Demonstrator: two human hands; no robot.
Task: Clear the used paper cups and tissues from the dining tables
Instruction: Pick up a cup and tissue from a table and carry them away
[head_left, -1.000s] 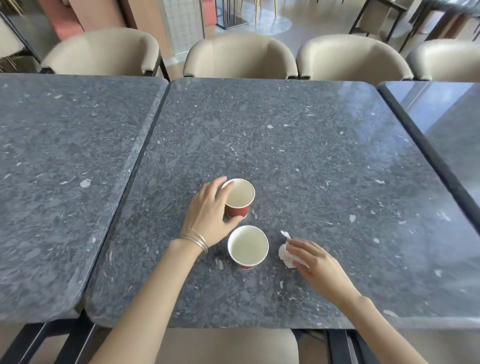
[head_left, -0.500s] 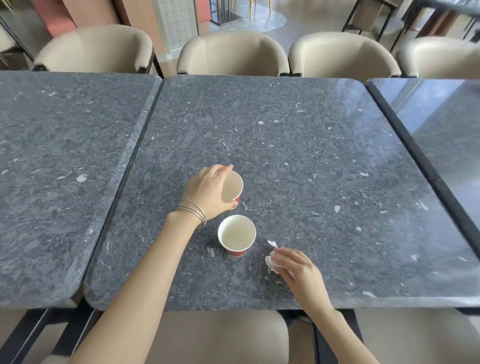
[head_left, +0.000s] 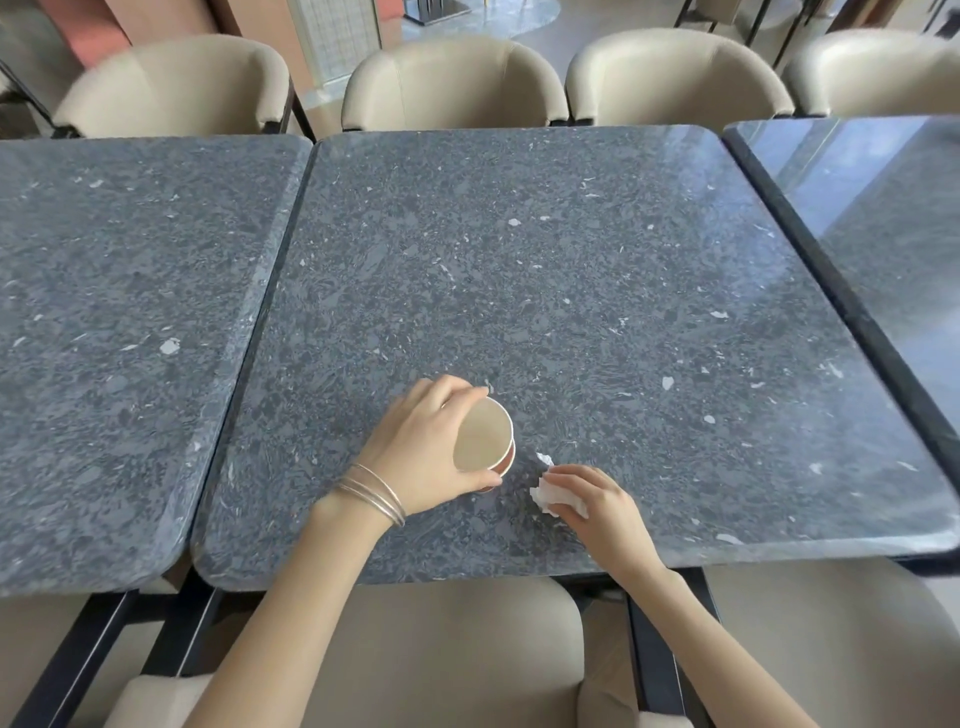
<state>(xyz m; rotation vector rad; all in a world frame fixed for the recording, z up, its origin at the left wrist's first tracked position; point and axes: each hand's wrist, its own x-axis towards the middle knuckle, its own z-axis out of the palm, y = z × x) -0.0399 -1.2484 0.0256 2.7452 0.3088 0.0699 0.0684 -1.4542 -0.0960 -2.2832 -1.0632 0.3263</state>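
Just below frame centre, the left hand (head_left: 421, 457) grips a tilted paper cup (head_left: 483, 436) over a red cup (head_left: 506, 462); lower right, the right hand (head_left: 597, 506) pinches a crumpled tissue (head_left: 553, 496). Both rest on the dark stone table (head_left: 571, 260).

Three dark grey speckled stone-topped benches stand side by side with narrow gaps between them: the middle bench (head_left: 519, 270), one to its left (head_left: 130, 322) and one to its right (head_left: 883, 218), whose glossy top reflects daylight. Cream padded curved-back chairs (head_left: 454, 83) line the far side, and more cream seats (head_left: 447, 649) sit at the near edge. Black metal bench legs (head_left: 78, 665) show below. Beyond lies a pale, shiny floor (head_left: 545, 31).
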